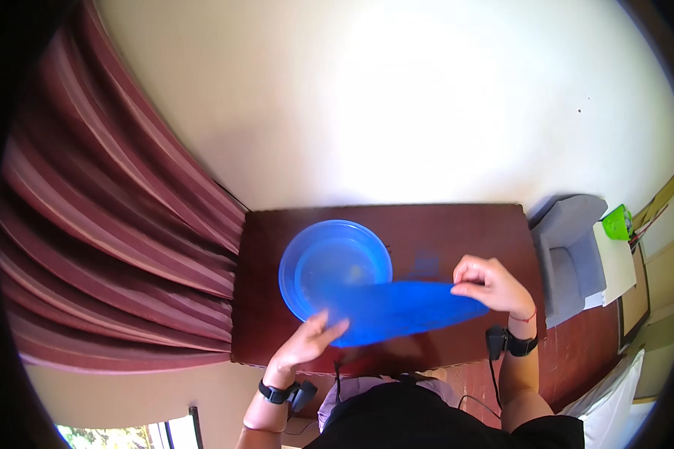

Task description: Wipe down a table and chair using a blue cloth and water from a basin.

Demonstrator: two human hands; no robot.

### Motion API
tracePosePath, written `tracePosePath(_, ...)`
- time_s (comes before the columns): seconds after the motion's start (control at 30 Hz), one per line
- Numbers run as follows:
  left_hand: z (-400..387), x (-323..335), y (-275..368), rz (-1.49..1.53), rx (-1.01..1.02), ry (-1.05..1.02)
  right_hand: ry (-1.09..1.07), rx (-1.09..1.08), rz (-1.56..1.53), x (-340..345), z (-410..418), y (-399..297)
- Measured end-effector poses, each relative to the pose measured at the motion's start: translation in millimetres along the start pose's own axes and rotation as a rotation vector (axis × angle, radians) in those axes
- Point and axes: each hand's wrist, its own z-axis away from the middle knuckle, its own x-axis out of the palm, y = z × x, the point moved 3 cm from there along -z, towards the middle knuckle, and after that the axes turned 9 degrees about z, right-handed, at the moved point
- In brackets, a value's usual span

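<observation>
A thin blue sheet [410, 308], perhaps cloth or plastic, stretches between my hands above the front of the dark red table. My right hand [491, 283] pinches its upper right edge between thumb and fingers. At the sheet's blurred left end is my left hand [312, 339], with thumb and fingers somewhat apart. Whether they grip the edge or only touch it is unclear. Behind the sheet stands a round blue translucent plastic basin [337, 236], its front right part covered by the sheet. Something pale and blurred shows inside the basin.
The dark red tabletop [455, 230] meets a white wall [292, 112] at the back. Pinkish-red curtains [118, 236] hang along its left side. A grey armchair [567, 258] stands to the right, beside a white surface with a green container [616, 223]. Both wrists wear black strapped devices with cables.
</observation>
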Motion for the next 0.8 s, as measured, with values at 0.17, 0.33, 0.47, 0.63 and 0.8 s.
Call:
tracePosePath(0.17, 9, 61, -55, 0.236, -0.278, -0.101, -0.126, -0.036, 0.147, 15, 51, 58)
tracePosePath(0.33, -27, 47, -185, -0.272, -0.158, 0.185, 0.043, 0.063, 0.098, 45, 33, 167)
tracePosePath(0.47, -53, 81, -194, -0.927, -0.468, 0.354, 0.444, 0.030, 0.552, 64, 36, 243)
tracePosePath(0.63, -42, 125, -260, -0.965, -0.092, 0.463, 0.508, 0.002, 0.530, 129, 62, 282)
tracePosePath(0.8, -47, 155, -311, -1.116, 0.000, 0.258, 0.340, 0.167, 0.655, 181, 84, 296)
